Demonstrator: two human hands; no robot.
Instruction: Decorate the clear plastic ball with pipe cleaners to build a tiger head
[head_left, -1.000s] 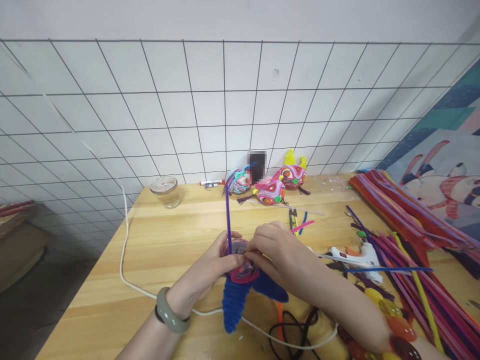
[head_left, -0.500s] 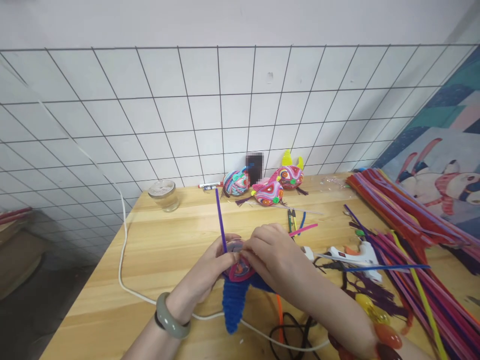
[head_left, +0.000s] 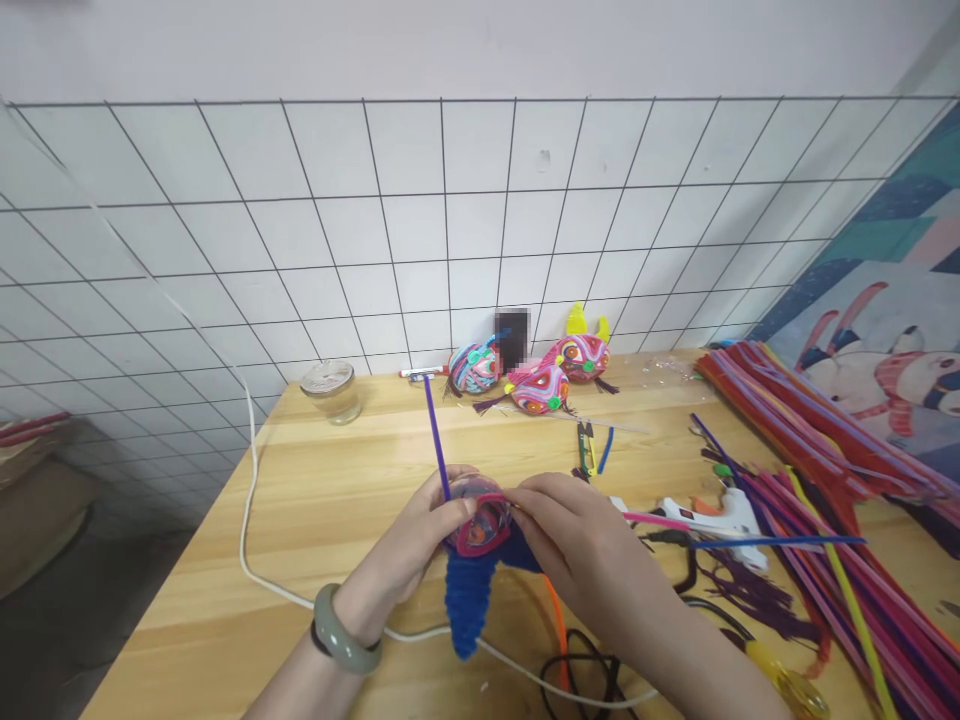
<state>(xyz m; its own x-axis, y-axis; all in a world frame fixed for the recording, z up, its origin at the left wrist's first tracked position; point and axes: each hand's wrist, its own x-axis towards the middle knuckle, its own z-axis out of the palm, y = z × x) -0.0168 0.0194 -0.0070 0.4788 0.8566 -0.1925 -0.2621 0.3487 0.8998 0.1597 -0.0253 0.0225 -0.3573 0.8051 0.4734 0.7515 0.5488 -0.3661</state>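
My left hand (head_left: 420,545) grips a pipe-cleaner figure (head_left: 480,545) with a coiled pink and multicoloured face and a blue fuzzy body hanging below. A purple pipe cleaner (head_left: 435,435) sticks up from it, leaning left. My right hand (head_left: 581,540) pinches a pink pipe cleaner (head_left: 660,520) against the top of the face; its free end runs off to the right. A green bangle sits on my left wrist.
Three finished colourful figures (head_left: 540,385) stand at the wall beside a glass jar (head_left: 332,390). A white glue gun (head_left: 712,515), small snips (head_left: 587,445) and a heap of pipe cleaners (head_left: 825,450) lie to the right. A white cord (head_left: 251,520) runs over the wooden table (head_left: 315,500).
The pink pipe cleaner that lay on the table is now in my right hand, laid across the figure's face. The purple stem has tilted further left.
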